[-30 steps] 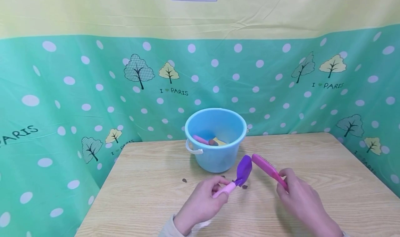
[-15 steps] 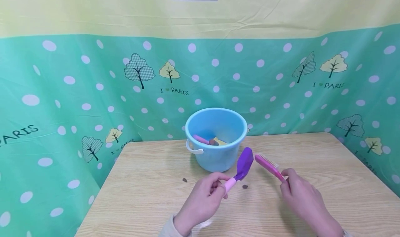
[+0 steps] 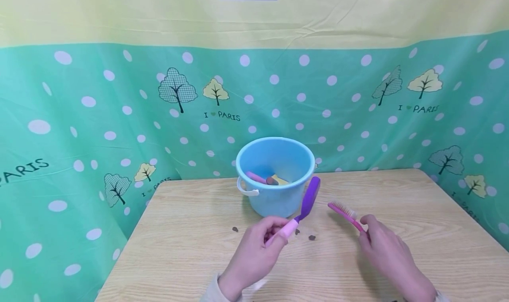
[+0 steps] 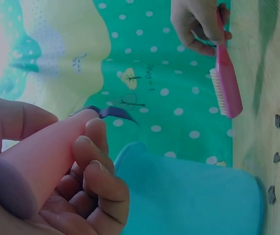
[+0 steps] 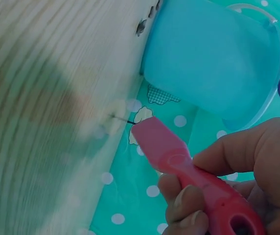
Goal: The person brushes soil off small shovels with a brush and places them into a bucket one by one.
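In the head view my left hand [image 3: 256, 249] grips the pink handle of a small toy shovel [image 3: 310, 198]. Its purple blade is raised and tilted nearly edge-on, in front of the blue bucket's right side. My right hand [image 3: 387, 249] holds a pink brush [image 3: 346, 212] by its handle, above the table and apart from the shovel. Pale bristles point upward in the head view. The left wrist view shows fingers curled round the thick shovel handle [image 4: 42, 161]. In the right wrist view, thumb and fingers pinch the brush handle [image 5: 208, 188], its smooth back toward the camera.
A light blue bucket [image 3: 274, 202] with a white handle [image 3: 248, 189] stands at the table's back. Inside lie a pink stick-like piece [image 3: 256, 177], a brown piece and something yellow. Small dark bits [image 3: 312, 238] lie on the wooden table [image 3: 179, 249]. A patterned curtain [image 3: 119, 138] hangs behind.
The shovel blade has risen and turned more edge-on. The brush has rolled so that its bristles face up, and its head has shifted slightly right and down. The bucket has stayed in place.
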The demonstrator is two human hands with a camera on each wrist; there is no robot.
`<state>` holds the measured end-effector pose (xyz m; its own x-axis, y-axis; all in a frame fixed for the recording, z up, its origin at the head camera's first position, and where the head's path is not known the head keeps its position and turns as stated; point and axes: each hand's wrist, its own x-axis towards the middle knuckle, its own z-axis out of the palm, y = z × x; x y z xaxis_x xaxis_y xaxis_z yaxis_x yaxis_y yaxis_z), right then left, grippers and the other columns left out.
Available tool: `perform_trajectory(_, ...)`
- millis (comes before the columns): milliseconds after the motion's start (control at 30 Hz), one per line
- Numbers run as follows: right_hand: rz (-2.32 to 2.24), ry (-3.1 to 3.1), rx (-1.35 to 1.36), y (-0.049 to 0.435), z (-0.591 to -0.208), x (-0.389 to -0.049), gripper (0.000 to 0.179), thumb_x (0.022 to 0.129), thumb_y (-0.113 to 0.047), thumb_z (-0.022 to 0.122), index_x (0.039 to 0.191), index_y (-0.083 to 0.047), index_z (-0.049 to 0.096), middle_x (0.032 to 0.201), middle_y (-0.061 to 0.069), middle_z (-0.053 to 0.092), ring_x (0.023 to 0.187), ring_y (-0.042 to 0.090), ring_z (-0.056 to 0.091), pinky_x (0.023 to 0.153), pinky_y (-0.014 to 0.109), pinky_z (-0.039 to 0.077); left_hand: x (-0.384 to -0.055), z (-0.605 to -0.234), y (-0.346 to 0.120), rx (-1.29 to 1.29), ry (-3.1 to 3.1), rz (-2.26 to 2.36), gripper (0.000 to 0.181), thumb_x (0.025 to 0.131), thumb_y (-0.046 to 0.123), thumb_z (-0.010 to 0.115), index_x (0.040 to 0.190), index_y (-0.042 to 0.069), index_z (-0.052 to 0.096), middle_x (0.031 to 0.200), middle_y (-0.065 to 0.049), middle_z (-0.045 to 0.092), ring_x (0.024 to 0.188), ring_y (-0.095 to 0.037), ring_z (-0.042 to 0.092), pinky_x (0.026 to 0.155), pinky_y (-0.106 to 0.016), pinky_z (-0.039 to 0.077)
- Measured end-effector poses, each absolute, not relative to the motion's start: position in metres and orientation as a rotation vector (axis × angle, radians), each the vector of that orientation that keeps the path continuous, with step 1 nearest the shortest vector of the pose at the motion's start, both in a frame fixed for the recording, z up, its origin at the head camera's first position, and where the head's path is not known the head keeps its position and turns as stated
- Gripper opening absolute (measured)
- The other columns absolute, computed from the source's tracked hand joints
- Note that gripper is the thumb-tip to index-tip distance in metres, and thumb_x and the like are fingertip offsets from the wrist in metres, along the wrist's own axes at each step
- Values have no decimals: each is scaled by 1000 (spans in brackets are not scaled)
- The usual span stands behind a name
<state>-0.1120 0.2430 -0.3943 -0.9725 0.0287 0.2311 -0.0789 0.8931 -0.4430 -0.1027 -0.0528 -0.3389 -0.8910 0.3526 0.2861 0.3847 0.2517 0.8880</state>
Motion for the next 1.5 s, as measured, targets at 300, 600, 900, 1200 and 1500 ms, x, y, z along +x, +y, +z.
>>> perform_trajectory(300,625,-2893,22,247,-399,-113,32,87,-5,55,117,6,50,71,3,48,52,15,41,42,30,33,-104,-336,-56,-635,-2398,-1796,21,96,27,57,112,15,65,82,2,60,68,-10,51,60,-23,47)
perform_trajectory(600,638,-2975,-15,252,-403,-114,21,87,-8,60,105,0,51,69,3,45,52,17,41,43,31,34,-104,-334,-56,-525,-2383,-1815,20,96,27,57,111,17,65,83,1,61,69,-12,52,60,-24,46)
perform_trajectory(900,633,-3049,-4,254,-409,-118,15,86,-12,63,80,-7,50,64,2,43,52,15,41,43,27,34,-104,-333,-57,-486,-2389,-1806,19,95,22,59,112,16,65,85,4,62,72,-14,54,60,-24,47)
perform_trajectory(1200,665,-3119,2,253,-413,-118,16,84,-11,63,76,-10,50,63,2,45,52,16,43,44,27,35,-104,-331,-58,-448,-2398,-1784,21,94,22,60,114,16,64,85,1,61,73,-16,54,60,-26,48)
perform_trajectory(1500,679,-3171,-8,251,-419,-119,14,84,-11,65,80,-8,51,65,3,47,53,17,44,46,30,38,-109,-322,-59,-469,-2388,-1703,24,90,10,60,114,12,64,84,1,60,74,-15,55,63,-26,49)
